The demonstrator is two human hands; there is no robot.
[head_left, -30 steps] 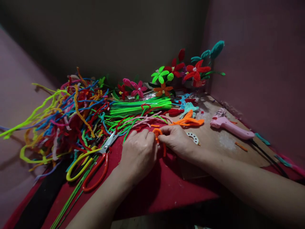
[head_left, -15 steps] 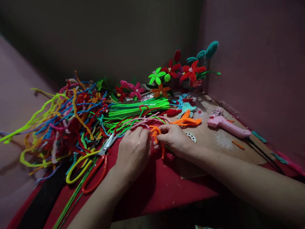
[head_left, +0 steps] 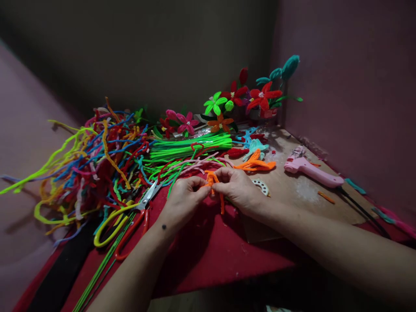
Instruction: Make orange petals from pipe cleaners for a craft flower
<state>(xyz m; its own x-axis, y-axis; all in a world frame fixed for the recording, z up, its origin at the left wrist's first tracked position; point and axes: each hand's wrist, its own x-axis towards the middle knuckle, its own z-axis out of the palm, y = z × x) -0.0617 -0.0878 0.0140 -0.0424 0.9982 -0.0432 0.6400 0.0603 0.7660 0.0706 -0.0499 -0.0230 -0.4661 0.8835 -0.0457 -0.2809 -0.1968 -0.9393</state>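
Note:
My left hand [head_left: 182,202] and my right hand [head_left: 238,189] meet over the red table cover [head_left: 211,251], both pinching a bent orange pipe cleaner [head_left: 215,182]. Its loose end hangs down between the hands [head_left: 222,204]. Just left of my left hand lie scissors [head_left: 130,221] with red and yellow handles. A small white toothed piece [head_left: 261,186] rests beside my right hand.
A tangled heap of coloured pipe cleaners [head_left: 94,160] fills the left. Green ones [head_left: 191,147] lie bundled behind my hands. Finished pipe-cleaner flowers [head_left: 240,97] stand in the back corner. A pink glue gun [head_left: 308,169] lies on a brown board [head_left: 292,190] at right, near orange petals [head_left: 255,164].
My left hand has turned, fingers now curled under and pinching the orange piece from the side. The piece sits slightly higher between the hands. The view shifted a little.

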